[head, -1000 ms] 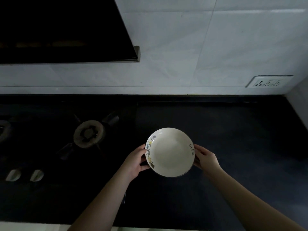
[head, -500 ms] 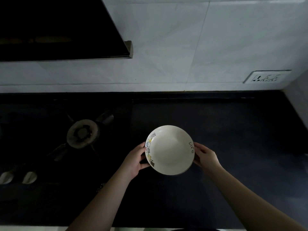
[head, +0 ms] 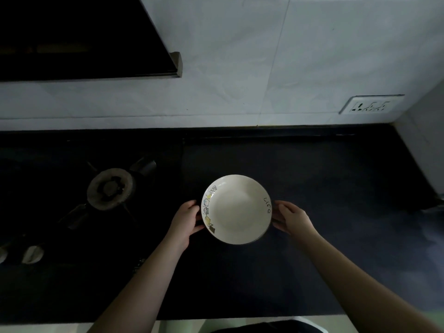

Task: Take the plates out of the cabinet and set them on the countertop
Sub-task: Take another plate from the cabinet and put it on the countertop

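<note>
A cream plate [head: 237,210] with small drawings along its left rim and dark lettering on its right rim lies low over the dark countertop [head: 324,188]. Whether it touches the surface I cannot tell. My left hand [head: 186,219] grips its left edge, fingers curled underneath. My right hand [head: 290,218] holds the right edge the same way. No cabinet is in view.
A gas hob with a round burner [head: 110,188] and two pale knobs [head: 32,254] fills the left of the counter. A black extractor hood [head: 84,37] hangs above it. A wall socket [head: 371,107] sits on the white tiled wall at the right.
The view has shifted slightly to the right. The plate and both hands hold nearly the same spot, perhaps a little lower toward the counter.
</note>
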